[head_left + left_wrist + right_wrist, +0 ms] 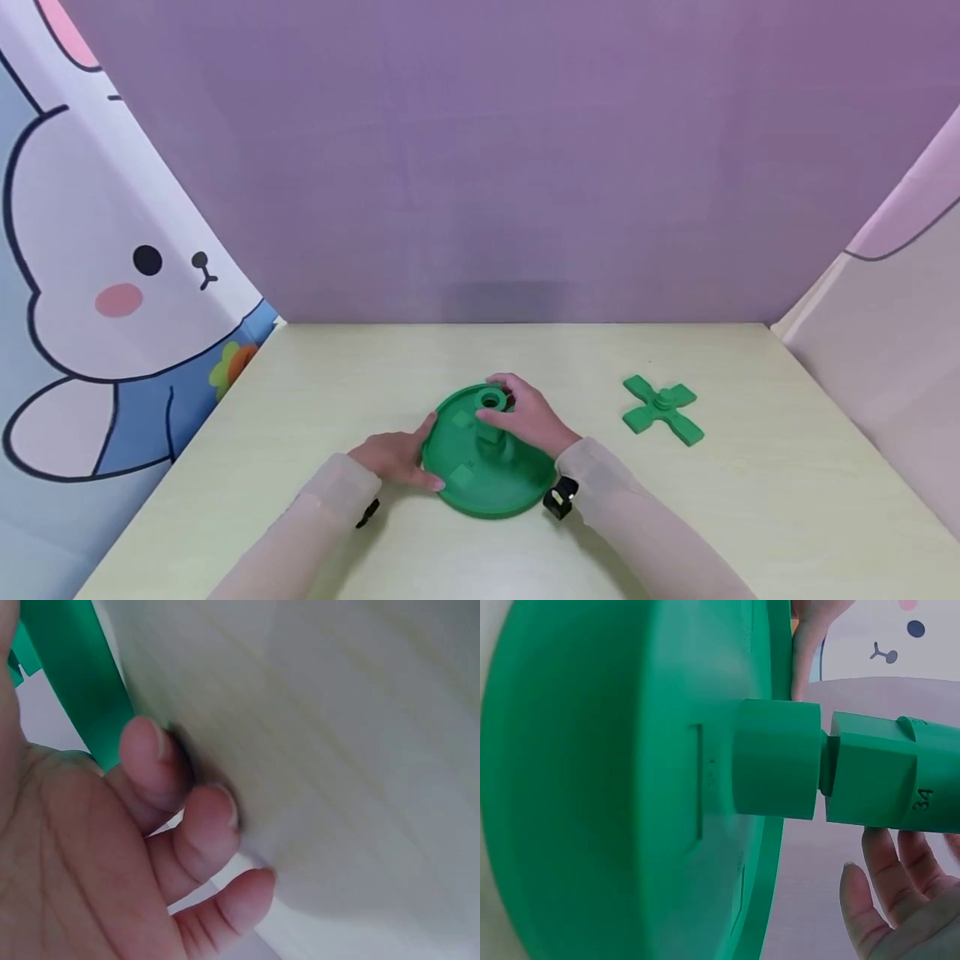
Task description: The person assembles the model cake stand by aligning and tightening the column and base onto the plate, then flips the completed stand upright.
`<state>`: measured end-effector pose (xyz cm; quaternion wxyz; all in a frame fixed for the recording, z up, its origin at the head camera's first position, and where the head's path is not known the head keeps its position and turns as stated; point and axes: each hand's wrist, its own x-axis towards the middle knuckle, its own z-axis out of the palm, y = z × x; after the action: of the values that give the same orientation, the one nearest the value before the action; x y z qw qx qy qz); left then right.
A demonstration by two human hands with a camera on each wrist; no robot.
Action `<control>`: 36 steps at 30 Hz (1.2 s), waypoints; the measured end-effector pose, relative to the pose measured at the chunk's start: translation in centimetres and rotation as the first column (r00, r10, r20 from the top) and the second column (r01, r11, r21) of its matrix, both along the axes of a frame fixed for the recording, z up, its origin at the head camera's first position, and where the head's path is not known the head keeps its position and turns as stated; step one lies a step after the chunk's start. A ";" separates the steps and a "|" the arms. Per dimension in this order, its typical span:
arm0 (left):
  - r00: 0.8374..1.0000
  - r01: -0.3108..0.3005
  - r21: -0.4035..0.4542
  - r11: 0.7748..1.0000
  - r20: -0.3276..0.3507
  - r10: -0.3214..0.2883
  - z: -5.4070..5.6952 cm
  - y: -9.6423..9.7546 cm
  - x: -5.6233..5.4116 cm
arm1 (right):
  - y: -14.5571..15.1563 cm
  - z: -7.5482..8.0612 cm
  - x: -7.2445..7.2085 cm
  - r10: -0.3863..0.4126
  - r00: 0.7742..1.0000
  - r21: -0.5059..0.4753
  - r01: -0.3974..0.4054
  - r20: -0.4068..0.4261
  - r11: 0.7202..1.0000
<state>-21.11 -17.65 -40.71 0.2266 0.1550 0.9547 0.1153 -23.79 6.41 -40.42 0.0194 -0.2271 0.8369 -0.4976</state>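
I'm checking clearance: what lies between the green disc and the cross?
In the head view, the heel of the right hand and its sleeve, then bare tabletop.

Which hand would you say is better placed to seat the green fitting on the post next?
Probably the right hand: it grips the green fitting directly over the post. The left hand touches the edge of the round base, better suited to steadying.

On the table [525,354], the left hand [397,458] touches the round base [480,493] at nine o'clock, and the cross-shaped piece [663,403] lies apart from the base, between two and three. Above the socket [776,761] at the base's middle stands the column [874,772], the right hand [531,417] at its three o'clock side.
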 end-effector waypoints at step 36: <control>1.000 -0.019 -0.023 1.000 -0.014 0.019 -0.6 0.0 -0.1 | 0.6 -0.5 0.0 0.097 0.995 -0.089 -0.095 0.028 0.992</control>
<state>-21.25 -17.70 -41.26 0.2208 0.1441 0.9588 0.1054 -23.75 7.05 -40.94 0.0468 -0.2596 0.8020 -0.5359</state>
